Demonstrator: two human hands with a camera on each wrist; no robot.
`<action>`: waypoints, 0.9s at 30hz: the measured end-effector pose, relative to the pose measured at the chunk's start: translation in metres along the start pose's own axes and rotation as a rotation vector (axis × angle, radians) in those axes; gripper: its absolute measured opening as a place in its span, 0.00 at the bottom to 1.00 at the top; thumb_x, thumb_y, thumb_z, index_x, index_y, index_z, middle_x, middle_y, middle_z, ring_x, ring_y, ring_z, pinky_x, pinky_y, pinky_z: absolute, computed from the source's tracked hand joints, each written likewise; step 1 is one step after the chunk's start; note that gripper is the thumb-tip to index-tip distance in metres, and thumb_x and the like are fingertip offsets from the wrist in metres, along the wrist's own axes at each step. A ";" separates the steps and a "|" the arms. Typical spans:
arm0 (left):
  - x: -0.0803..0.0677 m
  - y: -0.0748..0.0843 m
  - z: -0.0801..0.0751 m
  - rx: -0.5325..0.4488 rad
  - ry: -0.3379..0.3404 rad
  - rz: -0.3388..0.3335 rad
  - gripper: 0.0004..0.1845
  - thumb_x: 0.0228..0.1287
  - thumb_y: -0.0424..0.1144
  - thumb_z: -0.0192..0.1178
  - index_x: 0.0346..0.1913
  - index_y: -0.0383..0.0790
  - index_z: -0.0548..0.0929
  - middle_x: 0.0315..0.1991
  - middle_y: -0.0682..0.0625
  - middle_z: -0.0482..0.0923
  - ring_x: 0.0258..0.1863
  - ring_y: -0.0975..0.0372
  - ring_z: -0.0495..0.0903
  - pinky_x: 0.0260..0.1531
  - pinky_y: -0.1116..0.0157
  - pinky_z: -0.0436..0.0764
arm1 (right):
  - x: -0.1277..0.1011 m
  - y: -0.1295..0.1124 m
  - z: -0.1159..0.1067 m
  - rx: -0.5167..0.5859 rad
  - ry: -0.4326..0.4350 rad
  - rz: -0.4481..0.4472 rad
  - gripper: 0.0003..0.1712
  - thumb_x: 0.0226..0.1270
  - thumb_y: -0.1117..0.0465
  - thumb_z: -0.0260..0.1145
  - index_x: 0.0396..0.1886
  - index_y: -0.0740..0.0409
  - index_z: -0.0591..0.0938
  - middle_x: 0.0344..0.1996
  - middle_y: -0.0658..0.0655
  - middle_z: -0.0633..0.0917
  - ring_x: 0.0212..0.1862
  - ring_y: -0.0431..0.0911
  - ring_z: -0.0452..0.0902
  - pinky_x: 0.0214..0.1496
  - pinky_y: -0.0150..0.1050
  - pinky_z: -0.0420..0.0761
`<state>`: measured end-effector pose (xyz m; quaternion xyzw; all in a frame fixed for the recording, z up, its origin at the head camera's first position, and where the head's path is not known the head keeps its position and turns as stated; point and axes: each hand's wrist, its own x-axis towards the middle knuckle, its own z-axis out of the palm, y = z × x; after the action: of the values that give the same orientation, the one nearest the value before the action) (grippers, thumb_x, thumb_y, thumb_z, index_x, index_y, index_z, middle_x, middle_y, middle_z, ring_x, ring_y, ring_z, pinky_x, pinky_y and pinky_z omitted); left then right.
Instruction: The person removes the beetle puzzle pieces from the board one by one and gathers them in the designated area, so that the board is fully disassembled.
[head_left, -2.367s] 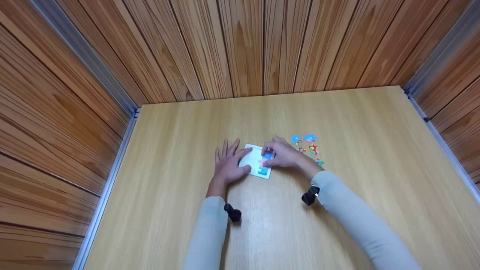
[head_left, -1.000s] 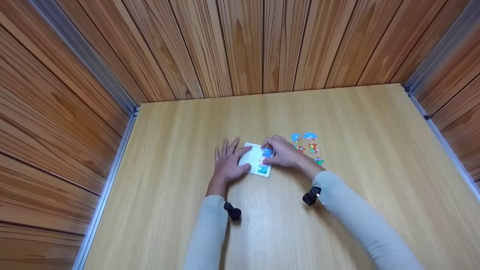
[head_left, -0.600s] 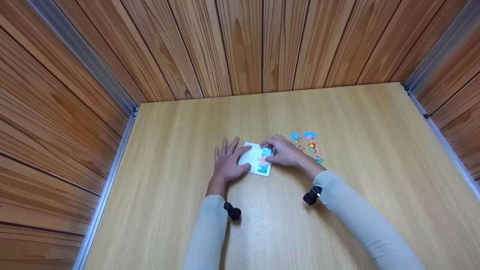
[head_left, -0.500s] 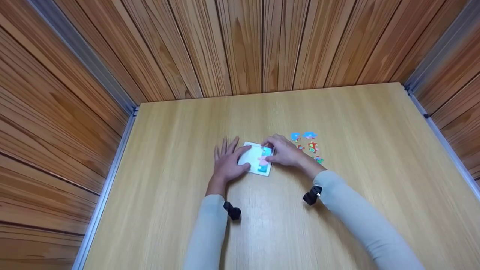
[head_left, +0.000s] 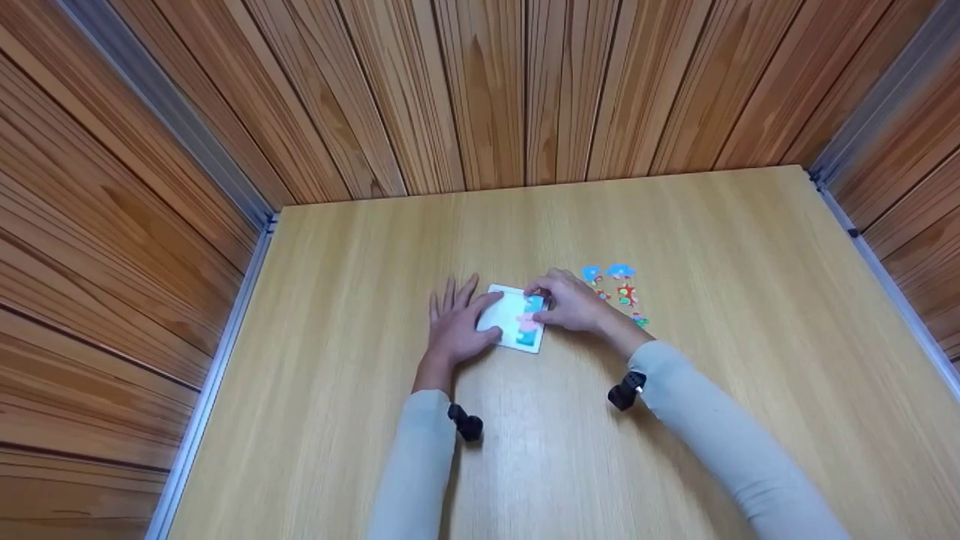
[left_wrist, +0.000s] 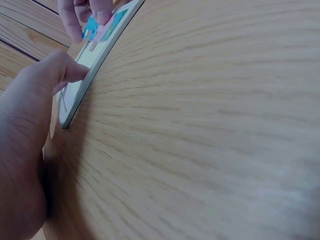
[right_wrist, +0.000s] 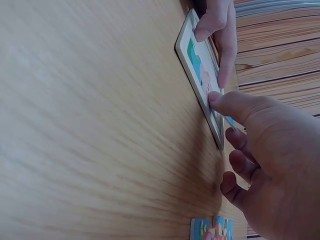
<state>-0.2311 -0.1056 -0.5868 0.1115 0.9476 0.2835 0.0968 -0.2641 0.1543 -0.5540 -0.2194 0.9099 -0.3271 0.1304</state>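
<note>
A small white puzzle tray lies flat on the table, with joined pink and teal jigsaw pieces along its right side. My left hand rests at the tray's left edge, fingers spread, thumb and index finger lying over the frame. At the far right corner, my right hand pinches a blue jigsaw piece between thumb and fingers. That piece sits tilted over the joined ones in the left wrist view, partly hidden by the fingers. The right thumb reaches onto the pink part.
Several loose jigsaw pieces, blue ones and red ones among them, lie right of the tray, some partly behind the right hand. Wood-plank walls enclose the wooden table at the back and sides.
My right fingertips have shifted slightly toward the tray's far right corner, and the blue piece there looks lighter, its tilt changed. The left hand stays in place.
</note>
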 end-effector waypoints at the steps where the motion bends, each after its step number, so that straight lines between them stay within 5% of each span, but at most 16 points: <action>1: 0.001 -0.001 0.000 -0.003 -0.002 0.000 0.38 0.72 0.63 0.60 0.85 0.68 0.73 0.97 0.50 0.45 0.96 0.40 0.31 0.91 0.30 0.28 | 0.000 0.000 0.000 0.003 0.000 0.004 0.22 0.76 0.59 0.78 0.66 0.57 0.88 0.56 0.62 0.84 0.58 0.55 0.78 0.61 0.48 0.77; 27: 0.003 -0.002 0.001 -0.007 -0.003 -0.003 0.39 0.72 0.64 0.61 0.85 0.67 0.74 0.96 0.49 0.46 0.96 0.41 0.31 0.91 0.29 0.28 | -0.003 0.003 -0.006 0.000 0.034 0.023 0.24 0.81 0.55 0.74 0.72 0.55 0.87 0.55 0.60 0.84 0.55 0.52 0.76 0.55 0.42 0.74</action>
<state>-0.2342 -0.1063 -0.5890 0.1101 0.9465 0.2867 0.0988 -0.2647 0.1609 -0.5511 -0.2033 0.9145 -0.3291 0.1188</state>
